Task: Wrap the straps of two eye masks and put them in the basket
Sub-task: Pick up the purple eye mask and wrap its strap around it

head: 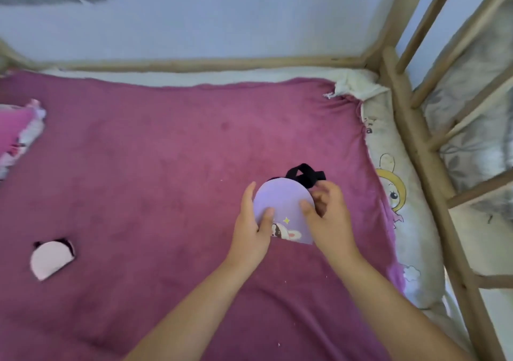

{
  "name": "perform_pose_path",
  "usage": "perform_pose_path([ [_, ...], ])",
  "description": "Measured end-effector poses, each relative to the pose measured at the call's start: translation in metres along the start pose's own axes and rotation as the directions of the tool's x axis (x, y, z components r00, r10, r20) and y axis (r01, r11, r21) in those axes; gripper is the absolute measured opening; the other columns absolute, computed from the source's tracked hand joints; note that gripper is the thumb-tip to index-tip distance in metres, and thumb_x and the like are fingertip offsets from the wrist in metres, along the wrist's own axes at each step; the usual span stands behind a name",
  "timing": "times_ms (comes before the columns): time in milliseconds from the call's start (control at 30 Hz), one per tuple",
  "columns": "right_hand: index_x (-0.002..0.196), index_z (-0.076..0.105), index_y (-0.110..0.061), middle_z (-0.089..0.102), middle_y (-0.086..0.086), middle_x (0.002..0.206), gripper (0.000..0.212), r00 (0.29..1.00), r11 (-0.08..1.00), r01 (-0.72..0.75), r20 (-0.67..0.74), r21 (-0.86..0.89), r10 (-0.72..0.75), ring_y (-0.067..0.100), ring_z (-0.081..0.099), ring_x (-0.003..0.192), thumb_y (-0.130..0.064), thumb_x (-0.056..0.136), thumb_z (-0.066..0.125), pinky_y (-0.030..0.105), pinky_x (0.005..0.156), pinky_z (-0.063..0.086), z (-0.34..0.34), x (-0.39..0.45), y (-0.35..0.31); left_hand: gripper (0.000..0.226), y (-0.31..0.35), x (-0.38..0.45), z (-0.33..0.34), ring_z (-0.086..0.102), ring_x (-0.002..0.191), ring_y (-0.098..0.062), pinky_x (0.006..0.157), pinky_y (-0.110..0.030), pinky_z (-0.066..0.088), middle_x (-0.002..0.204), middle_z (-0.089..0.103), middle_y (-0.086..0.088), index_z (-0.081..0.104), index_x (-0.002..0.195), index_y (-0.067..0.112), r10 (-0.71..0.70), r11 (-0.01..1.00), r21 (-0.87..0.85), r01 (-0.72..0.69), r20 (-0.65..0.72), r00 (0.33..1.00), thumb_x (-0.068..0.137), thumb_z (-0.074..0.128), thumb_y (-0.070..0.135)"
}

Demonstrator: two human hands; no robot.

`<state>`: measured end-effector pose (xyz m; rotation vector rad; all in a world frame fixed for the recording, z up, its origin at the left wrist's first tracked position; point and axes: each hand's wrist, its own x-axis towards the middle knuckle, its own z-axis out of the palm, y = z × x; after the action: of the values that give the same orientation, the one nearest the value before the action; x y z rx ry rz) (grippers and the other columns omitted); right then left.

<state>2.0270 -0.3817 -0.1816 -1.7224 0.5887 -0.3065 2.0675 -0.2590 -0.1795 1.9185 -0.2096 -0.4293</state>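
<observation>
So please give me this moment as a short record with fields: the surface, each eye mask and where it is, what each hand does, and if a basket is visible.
surface: magenta blanket on a bed with a wooden rail
purple eye mask: folded, held above the blanket by both hands
black strap: sticks out at the mask's far edge, loose
left hand: grips the mask's left side, thumb on top
right hand: holds the mask's right side, near the strap
pink eye mask: lies alone on the blanket, far left
basket: not in view

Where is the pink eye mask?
The pink eye mask lies on the purple blanket, low on the left, far from both hands holding the purple eye mask.
</observation>
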Motion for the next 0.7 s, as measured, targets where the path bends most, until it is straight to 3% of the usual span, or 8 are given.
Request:
perform_pose_path([
  [100,0.108,0.036,-0.019,0.055,-0.014,0.079,0.038,0.997,0.995,0.076,-0.016,0.067,-0.075,0.010,0.056,0.079,0.000,0.082,0.056,0.000,0.062,0.043,-0.012,-0.034,-0.034,0.064,0.031,-0.041,-0.019,0.049,0.079,0.023,0.070,0.009,0.035,0.102,0.045,0.025,0.012,0.137,0.034,0.109,0.994,0.014,-0.109,-0.007,0.994,0.091,0.047,0.009],
  [200,0.123,0.031,-0.025,0.057,-0.012,0.073,0.055,0.988,0.989,0.137,0.064,0.058,-0.141,-0.005,0.057,0.065,-0.001,0.081,0.058,0.001,0.062,0.043,-0.026,-0.065,-0.056,0.047,0.054,-0.074,-0.035,0.035,0.089,0.040,0.076,0.016,0.023,0.109,0.038,0.038,0.037,0.114,0.039,0.202,0.978,0.054,-0.201,-0.006,0.979,0.088,0.049,0.002],
  [300,0.117,0.042,-0.030,0.053,-0.009,0.063,0.045,0.966,0.991,0.103,0.227,0.091,-0.121,-0.009,0.053,0.051,-0.006,0.083,0.058,0.002,0.054,0.043,-0.045,-0.086,-0.079,0.045,0.071,-0.100,-0.050,0.039,0.091,0.037,0.078,0.013,0.028,0.105,0.047,0.035,0.049,0.093,0.044,0.229,0.968,0.097,-0.233,0.048,0.972,0.086,0.050,-0.001],
  [400,0.087,0.063,-0.006,0.054,0.001,0.065,0.007,0.953,0.992,0.062,0.289,0.106,-0.091,0.007,0.051,0.057,-0.005,0.083,0.058,0.016,0.053,0.046,-0.057,-0.098,-0.097,0.041,0.082,-0.119,-0.064,0.038,0.089,0.038,0.076,0.014,0.027,0.101,0.047,0.034,0.054,0.094,0.040,0.301,0.933,0.166,-0.321,0.132,0.944,0.086,0.052,0.000],
  [500,0.082,0.069,-0.007,0.056,0.001,0.074,0.012,0.971,0.967,0.221,0.124,-0.123,-0.206,0.013,0.054,0.069,-0.015,0.082,0.059,0.024,0.066,0.042,-0.064,-0.106,-0.105,0.035,0.087,-0.131,-0.079,0.042,0.094,0.028,0.075,0.015,0.026,0.100,0.046,0.033,0.059,0.110,0.023,0.353,0.907,0.199,-0.371,0.119,0.928,0.085,0.053,0.000],
  [567,0.087,0.072,-0.006,0.053,-0.002,0.099,0.016,0.940,0.899,0.338,0.067,-0.278,-0.333,0.015,0.050,0.098,-0.017,0.081,0.061,0.024,0.085,0.038,-0.070,-0.116,-0.115,0.035,0.090,-0.138,-0.089,0.045,0.101,0.014,0.076,0.015,0.026,0.102,0.049,0.030,0.059,0.113,0.021,0.367,0.899,0.214,-0.382,0.108,0.924,0.086,0.053,0.000],
  [633,0.087,0.072,-0.004,0.044,-0.007,0.111,0.013,0.905,0.840,0.421,0.101,-0.344,-0.412,0.010,0.038,0.112,-0.010,0.080,0.063,0.021,0.094,0.027,-0.080,-0.125,-0.126,0.036,0.093,-0.142,-0.098,0.046,0.106,0.003,0.079,0.009,0.032,0.109,0.053,0.020,0.059,0.116,0.019,0.365,0.897,0.227,-0.379,0.103,0.925,0.086,0.052,0.000],
  [700,0.078,0.073,-0.011,0.055,-0.006,0.101,0.009,0.885,0.871,0.444,0.254,-0.213,-0.389,0.003,0.049,0.102,-0.007,0.077,0.065,0.023,0.091,0.029,-0.093,-0.137,-0.135,0.038,0.095,-0.145,-0.105,0.046,0.108,0.000,0.078,-0.001,0.035,0.113,0.054,0.013,0.058,0.117,0.017,0.358,0.900,0.243,-0.362,0.064,0.932,0.086,0.050,-0.002],
])
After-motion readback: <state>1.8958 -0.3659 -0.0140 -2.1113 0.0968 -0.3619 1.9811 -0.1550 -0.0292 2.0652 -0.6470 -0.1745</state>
